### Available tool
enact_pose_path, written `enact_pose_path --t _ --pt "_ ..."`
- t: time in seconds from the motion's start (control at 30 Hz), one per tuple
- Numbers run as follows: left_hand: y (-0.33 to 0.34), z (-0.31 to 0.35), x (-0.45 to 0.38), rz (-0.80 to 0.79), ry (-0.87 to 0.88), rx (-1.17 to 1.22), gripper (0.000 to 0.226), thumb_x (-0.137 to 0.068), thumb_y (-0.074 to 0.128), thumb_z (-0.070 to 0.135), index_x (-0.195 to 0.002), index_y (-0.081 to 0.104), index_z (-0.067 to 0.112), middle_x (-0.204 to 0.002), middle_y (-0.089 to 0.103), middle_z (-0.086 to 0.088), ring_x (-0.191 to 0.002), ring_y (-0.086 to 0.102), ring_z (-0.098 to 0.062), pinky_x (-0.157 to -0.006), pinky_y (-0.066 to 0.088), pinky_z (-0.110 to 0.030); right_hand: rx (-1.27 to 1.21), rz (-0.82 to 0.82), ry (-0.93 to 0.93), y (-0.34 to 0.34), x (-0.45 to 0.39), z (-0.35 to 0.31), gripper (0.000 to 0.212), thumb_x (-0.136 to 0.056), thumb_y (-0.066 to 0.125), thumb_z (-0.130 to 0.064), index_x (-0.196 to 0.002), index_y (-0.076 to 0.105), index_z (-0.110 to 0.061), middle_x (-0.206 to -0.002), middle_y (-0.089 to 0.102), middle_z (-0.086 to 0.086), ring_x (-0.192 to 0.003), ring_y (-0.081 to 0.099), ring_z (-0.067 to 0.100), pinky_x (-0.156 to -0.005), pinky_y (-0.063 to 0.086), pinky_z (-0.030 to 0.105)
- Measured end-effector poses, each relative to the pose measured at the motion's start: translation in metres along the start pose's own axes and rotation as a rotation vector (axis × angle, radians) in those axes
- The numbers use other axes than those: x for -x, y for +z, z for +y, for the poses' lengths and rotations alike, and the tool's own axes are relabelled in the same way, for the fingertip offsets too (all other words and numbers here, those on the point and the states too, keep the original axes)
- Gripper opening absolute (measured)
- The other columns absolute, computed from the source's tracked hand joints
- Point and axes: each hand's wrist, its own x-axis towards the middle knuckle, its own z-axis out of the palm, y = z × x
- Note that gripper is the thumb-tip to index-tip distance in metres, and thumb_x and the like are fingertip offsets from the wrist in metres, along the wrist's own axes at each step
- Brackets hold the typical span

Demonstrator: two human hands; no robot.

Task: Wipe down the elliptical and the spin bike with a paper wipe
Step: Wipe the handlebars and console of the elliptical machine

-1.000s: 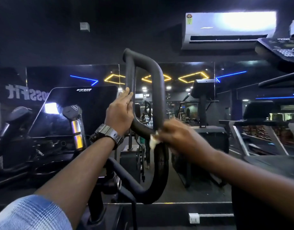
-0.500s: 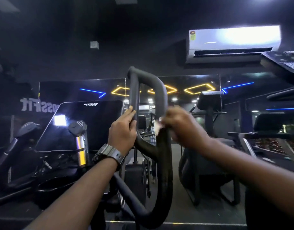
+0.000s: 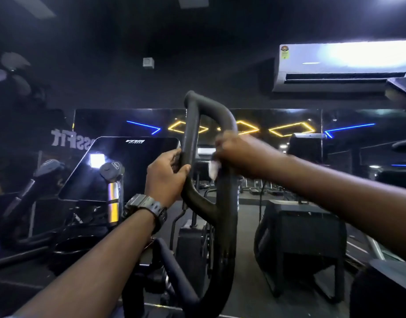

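Observation:
A black looped handlebar (image 3: 222,226) of the elliptical rises in the middle of the head view. My left hand (image 3: 166,174), with a grey watch on its wrist, grips the loop's left upright bar. My right hand (image 3: 237,153) is wrapped round the right bar near the top bend, pressing a white paper wipe (image 3: 214,168) against it. Only a crumpled corner of the wipe shows under my fingers. The elliptical's dark console screen (image 3: 128,166) stands to the left, with a round-capped chrome grip (image 3: 112,191) beside it.
A wall mirror (image 3: 277,125) ahead reflects yellow and blue ceiling lights and other machines. A white air conditioner (image 3: 339,67) hangs at the upper right. A black machine housing (image 3: 300,244) stands on the floor to the right. Another console edge (image 3: 401,88) juts in at the far right.
My right hand has slid the wipe up the right bar, from the lower junction to near the top bend. My left hand has stayed on the left bar. The view has tilted upward.

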Motion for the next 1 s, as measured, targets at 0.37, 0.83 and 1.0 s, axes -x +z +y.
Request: enact_pose_path --t 0.37,0.83,1.0 --pt "-0.006 0.006 -0.018 -0.039 -0.050 0.082 0.040 -0.086 0.071 0.010 -0.124 0.065 0.021 -0.109 0.069 0.000 -0.094 0.067 -0.013 -0.082 0.058 -0.028 0.227 0.035 0.168 -0.016 -0.061 0.056 0.016 -0.073 0.068 -0.004 -0.088 0.071 -0.008 -0.090 0.057 0.012 -0.083 0.062 0.035 -0.064 0.043 0.033" --pt "-0.024 0.010 -0.070 -0.285 -0.029 0.279 0.037 -0.091 0.066 0.010 -0.127 0.061 0.016 -0.109 0.069 0.001 -0.099 0.067 -0.018 -0.090 0.057 -0.040 0.111 0.221 0.313 -0.003 -0.074 0.061 0.017 -0.072 0.053 -0.014 -0.078 0.069 -0.010 -0.077 0.054 0.007 -0.068 0.059 0.033 -0.056 0.049 0.036" --pt "-0.017 0.007 -0.087 -0.288 -0.031 0.311 0.034 -0.090 0.066 0.004 -0.121 0.063 0.016 -0.100 0.064 0.010 -0.100 0.063 -0.012 -0.089 0.055 -0.030 0.042 0.328 0.381 -0.002 -0.161 0.072 0.017 -0.080 0.060 -0.016 -0.088 0.075 -0.018 -0.081 0.062 0.003 -0.080 0.063 0.027 -0.068 0.053 0.035"
